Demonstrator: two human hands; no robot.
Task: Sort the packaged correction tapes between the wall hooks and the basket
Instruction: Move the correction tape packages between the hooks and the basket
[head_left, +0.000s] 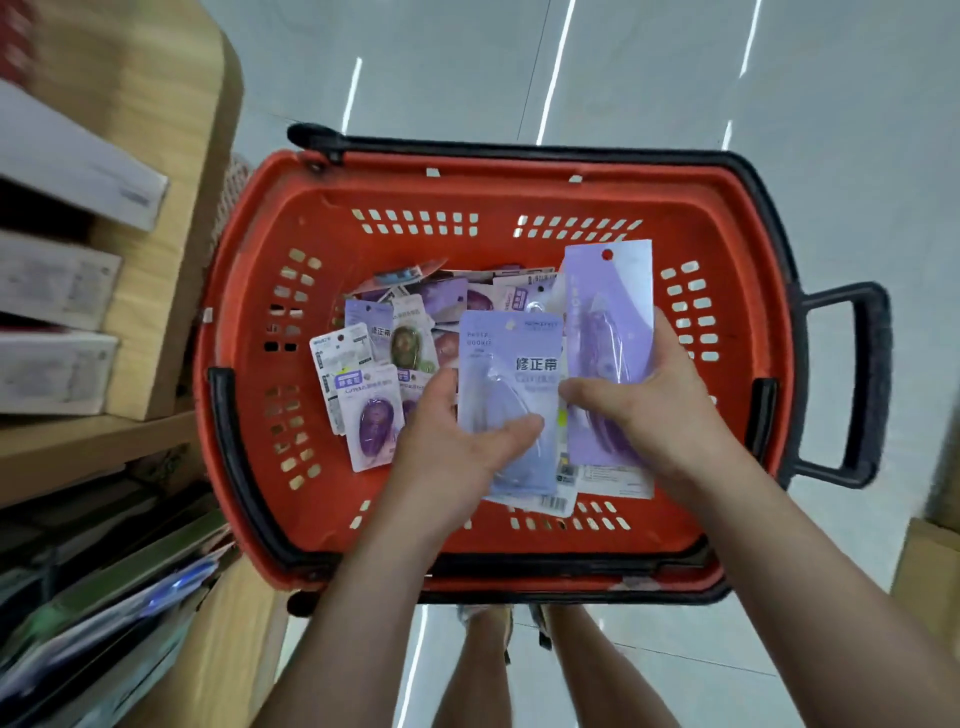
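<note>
Both hands busy: left hand (452, 447) pinches squat lilac pack (511, 353), right hand (649, 410) grips long purple pack (608, 312); cards (613, 480) behind mostly hidden.

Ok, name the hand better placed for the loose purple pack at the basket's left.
Likely left: both hands hold packs, but the left hand lies beside that loose pack in the red plastic basket; the right hand is farther off.

1 basket (467, 249), 2 hands (447, 436) (654, 410), and over 10 packaged correction tapes (371, 415).
</note>
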